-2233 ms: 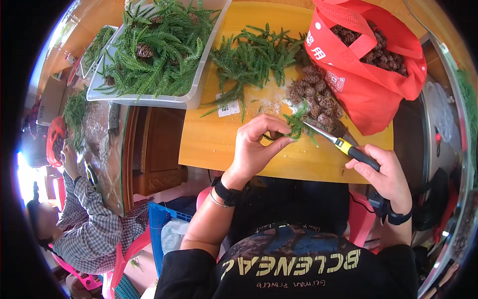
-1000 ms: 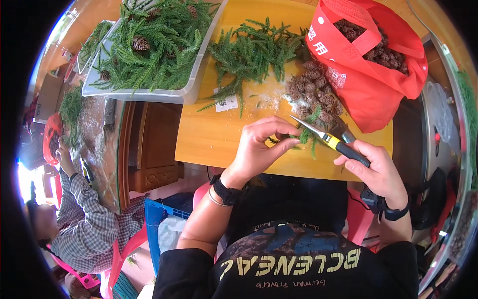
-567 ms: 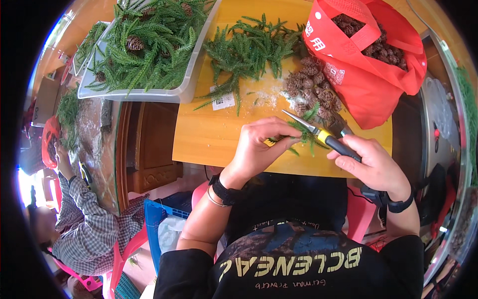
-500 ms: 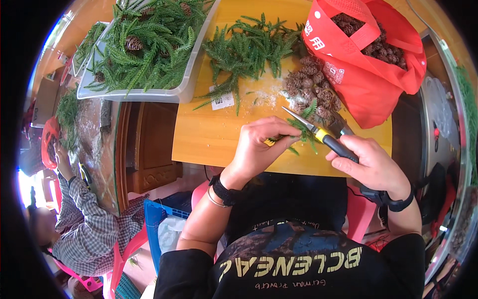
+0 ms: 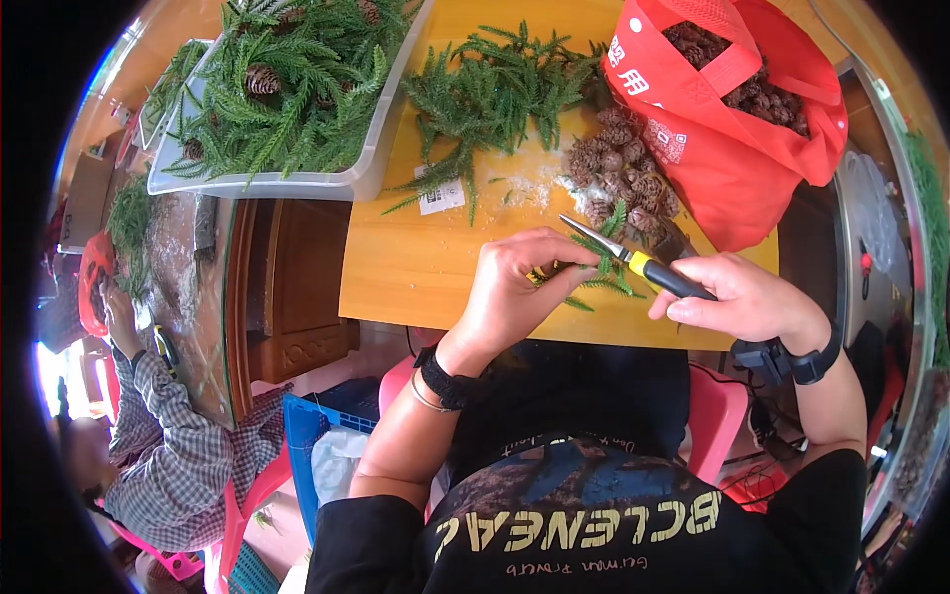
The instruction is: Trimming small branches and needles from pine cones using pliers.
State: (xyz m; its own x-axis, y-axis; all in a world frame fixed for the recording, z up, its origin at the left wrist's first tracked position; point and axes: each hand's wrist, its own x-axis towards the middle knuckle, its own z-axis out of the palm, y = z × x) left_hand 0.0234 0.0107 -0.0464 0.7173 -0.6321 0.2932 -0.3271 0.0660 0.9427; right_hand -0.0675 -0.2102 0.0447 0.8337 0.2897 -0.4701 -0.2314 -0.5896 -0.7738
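Note:
My left hand [image 5: 517, 295] pinches an artificial pine sprig [image 5: 616, 281] between thumb and fingertips, just above the near part of the table. My right hand [image 5: 752, 300] is wrapped round the needle-nose pliers [image 5: 665, 277], which have black and yellow handles. Their metal jaws cross over the sprig and point away to the upper left; whether they grip any of it I cannot tell. Beyond the jaws lies a heap of brown pine cones [image 5: 618, 173]. Several more green pine sprigs [image 5: 500, 94] are piled on the far part of the table.
A red bag [image 5: 727, 188] of pine cones stands at the far right of the yellow table [image 5: 396, 287]. On the far left is a clear plastic bin [image 5: 336, 186] full of greenery. A person in a checked sleeve [image 5: 183, 421] sits at a side table on the left.
My right wrist and forearm have swung out to the right, and the hand has turned slightly on the pliers. The sprig has tilted a little; my left hand is nearly still.

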